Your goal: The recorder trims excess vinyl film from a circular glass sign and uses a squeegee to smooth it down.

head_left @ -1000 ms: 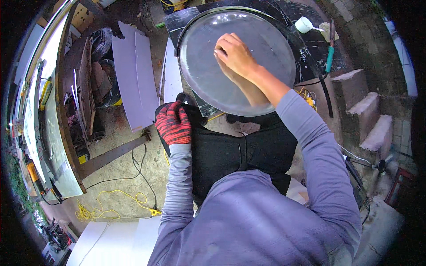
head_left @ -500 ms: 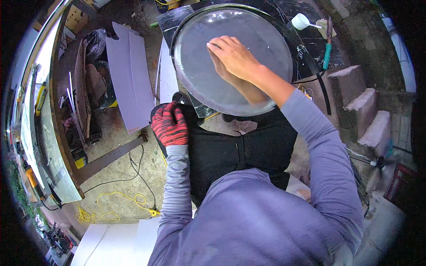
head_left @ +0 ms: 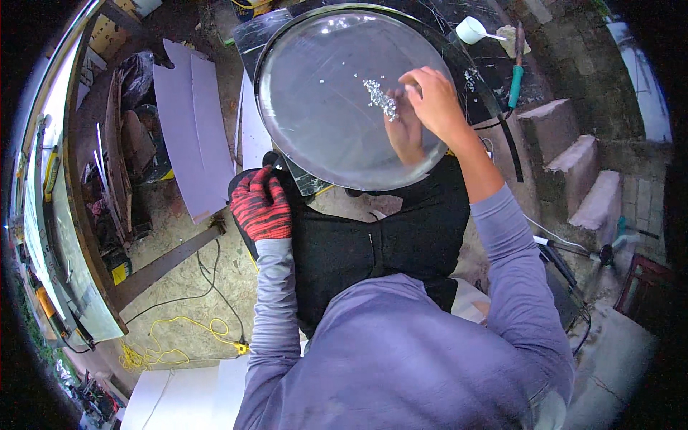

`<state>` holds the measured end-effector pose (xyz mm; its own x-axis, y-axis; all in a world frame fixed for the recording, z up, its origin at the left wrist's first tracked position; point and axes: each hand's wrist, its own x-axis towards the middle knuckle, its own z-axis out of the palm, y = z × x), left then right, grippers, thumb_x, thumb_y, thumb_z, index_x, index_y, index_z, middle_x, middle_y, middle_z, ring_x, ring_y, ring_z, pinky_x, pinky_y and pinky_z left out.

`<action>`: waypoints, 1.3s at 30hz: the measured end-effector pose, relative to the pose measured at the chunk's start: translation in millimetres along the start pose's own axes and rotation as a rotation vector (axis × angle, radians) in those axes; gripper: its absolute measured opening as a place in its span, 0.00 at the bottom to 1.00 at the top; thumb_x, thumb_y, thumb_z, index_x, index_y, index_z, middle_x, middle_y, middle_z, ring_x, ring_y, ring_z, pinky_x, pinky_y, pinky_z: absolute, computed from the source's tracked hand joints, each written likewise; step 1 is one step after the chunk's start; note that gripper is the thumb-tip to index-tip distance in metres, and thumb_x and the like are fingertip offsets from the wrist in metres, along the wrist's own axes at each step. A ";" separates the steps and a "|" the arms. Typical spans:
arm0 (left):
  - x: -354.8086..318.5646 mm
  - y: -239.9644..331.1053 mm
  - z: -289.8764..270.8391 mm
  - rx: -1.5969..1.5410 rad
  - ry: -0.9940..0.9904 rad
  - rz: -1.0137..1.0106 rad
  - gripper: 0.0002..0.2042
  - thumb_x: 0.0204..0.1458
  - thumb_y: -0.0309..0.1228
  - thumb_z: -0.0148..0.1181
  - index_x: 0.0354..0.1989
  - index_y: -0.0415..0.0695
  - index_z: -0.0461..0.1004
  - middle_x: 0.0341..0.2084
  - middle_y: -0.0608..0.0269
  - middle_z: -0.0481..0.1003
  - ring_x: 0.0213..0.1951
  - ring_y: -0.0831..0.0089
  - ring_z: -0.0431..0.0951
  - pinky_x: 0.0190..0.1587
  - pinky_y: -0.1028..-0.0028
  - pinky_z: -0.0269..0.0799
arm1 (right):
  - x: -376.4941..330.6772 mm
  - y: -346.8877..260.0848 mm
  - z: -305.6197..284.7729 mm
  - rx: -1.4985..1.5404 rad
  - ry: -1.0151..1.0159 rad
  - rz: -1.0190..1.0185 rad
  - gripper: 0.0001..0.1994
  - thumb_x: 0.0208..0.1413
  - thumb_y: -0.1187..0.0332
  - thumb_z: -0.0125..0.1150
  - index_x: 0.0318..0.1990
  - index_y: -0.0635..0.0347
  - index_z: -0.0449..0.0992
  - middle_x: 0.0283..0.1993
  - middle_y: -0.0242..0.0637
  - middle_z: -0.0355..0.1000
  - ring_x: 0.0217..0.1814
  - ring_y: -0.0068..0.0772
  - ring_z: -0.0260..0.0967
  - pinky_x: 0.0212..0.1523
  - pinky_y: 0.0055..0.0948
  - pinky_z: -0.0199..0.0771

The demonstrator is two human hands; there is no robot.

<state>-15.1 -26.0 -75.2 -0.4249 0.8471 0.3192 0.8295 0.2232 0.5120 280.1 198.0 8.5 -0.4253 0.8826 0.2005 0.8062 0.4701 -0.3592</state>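
Crystals (head_left: pixel 380 97) sit mid-mirror (head_left: pixel 322 107), pinched at by bare right hand (head_left: pixel 433 100), fingertips together. Left hand (head_left: pixel 259 206), red glove, rests curled on black lap near mirror's lower rim. Green-handled tool (head_left: pixel 516 82) beyond, right.

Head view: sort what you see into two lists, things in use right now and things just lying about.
In use:
- large round glass disc
- small pile of clear glittering bits on the disc
- bare right hand, fingertips at the bits
- left hand in a red-and-black glove, resting on the dark lap

Lying about:
- white cup
- teal-handled tool
- pale flat boards
- yellow cord
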 end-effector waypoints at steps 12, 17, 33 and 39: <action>1.4 -0.4 -1.1 -0.024 0.002 0.026 0.12 0.53 0.30 0.63 0.46 0.47 0.81 0.42 0.54 0.79 0.46 0.52 0.78 0.54 0.57 0.73 | -6.5 8.6 6.4 0.264 -0.062 0.085 0.06 0.56 0.75 0.62 0.41 0.62 0.79 0.41 0.46 0.76 0.47 0.50 0.76 0.50 0.43 0.75; -0.1 -2.0 2.8 -0.063 0.023 0.008 0.12 0.53 0.32 0.64 0.46 0.50 0.81 0.42 0.53 0.80 0.45 0.52 0.78 0.51 0.55 0.72 | -7.3 7.6 2.5 0.188 -0.117 0.119 0.06 0.56 0.74 0.62 0.40 0.63 0.79 0.41 0.45 0.76 0.47 0.48 0.76 0.49 0.41 0.75; 1.1 0.4 -5.2 -0.003 0.021 0.034 0.12 0.53 0.30 0.64 0.46 0.48 0.81 0.41 0.53 0.80 0.44 0.53 0.78 0.51 0.56 0.71 | -5.1 6.1 6.2 0.070 -0.145 0.045 0.06 0.55 0.75 0.64 0.40 0.64 0.78 0.40 0.44 0.75 0.46 0.46 0.76 0.48 0.39 0.76; 1.1 -0.1 -5.3 -0.016 -0.022 -0.010 0.12 0.54 0.33 0.63 0.47 0.48 0.81 0.42 0.55 0.79 0.48 0.53 0.77 0.54 0.56 0.70 | -2.9 3.3 4.0 0.070 -0.201 0.068 0.07 0.54 0.74 0.65 0.40 0.63 0.78 0.40 0.43 0.75 0.46 0.47 0.76 0.49 0.40 0.75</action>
<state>-17.6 -27.6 -70.7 -0.4250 0.8554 0.2960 0.8193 0.2245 0.5276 282.4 197.1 3.1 -0.4499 0.8931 -0.0093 0.8082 0.4026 -0.4299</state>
